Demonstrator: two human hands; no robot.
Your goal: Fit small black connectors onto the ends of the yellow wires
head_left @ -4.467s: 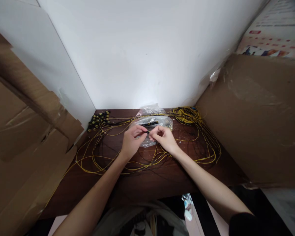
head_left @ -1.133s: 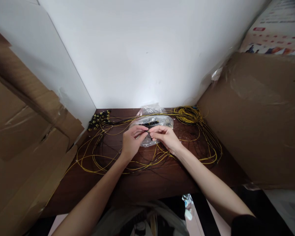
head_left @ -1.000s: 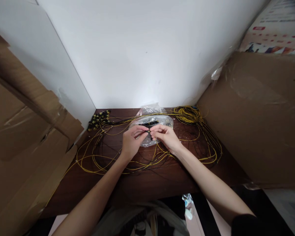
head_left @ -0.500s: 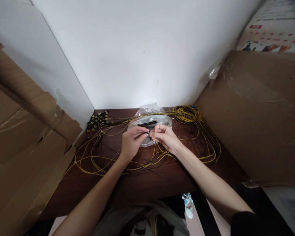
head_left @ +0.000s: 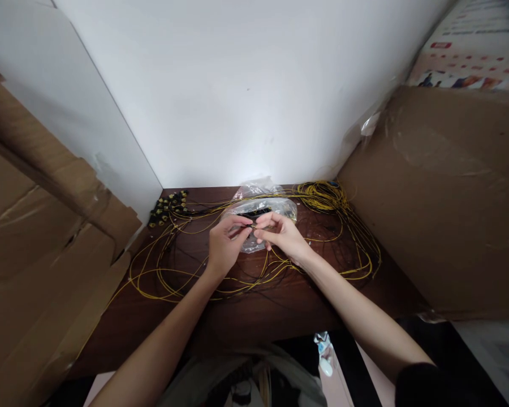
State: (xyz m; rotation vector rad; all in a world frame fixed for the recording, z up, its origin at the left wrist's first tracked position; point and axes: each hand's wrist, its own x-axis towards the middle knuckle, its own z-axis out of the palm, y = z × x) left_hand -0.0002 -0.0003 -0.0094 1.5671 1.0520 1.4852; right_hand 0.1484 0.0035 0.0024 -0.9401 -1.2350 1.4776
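Over the middle of the dark tabletop my two hands meet, fingertips a small gap apart. My left hand point(head_left: 227, 244) is closed in a pinch on a small dark piece, mostly hidden by the fingers. A thin yellow wire point(head_left: 254, 227) crosses the gap, and the thumb and fingers of my right hand point(head_left: 285, 236) are pinched on it. Right behind the fingers lies a clear plastic bag point(head_left: 286, 208) with black parts point(head_left: 261, 213) in it. Yellow and black wires point(head_left: 250, 287) loop across the tabletop under and around both hands.
Several black-and-yellow connectors point(head_left: 168, 208) are heaped at the back left. A coil of yellow wire point(head_left: 322, 196) lies at the back right. Cardboard boxes flank the tabletop point(head_left: 275, 316) at left point(head_left: 38, 226) and right point(head_left: 449, 198); a white wall point(head_left: 246, 102) rises behind.
The fingertips have drawn slightly apart, and the yellow wire shows between them. Both hands have shifted a little to the left; the right fingers have changed their hold.
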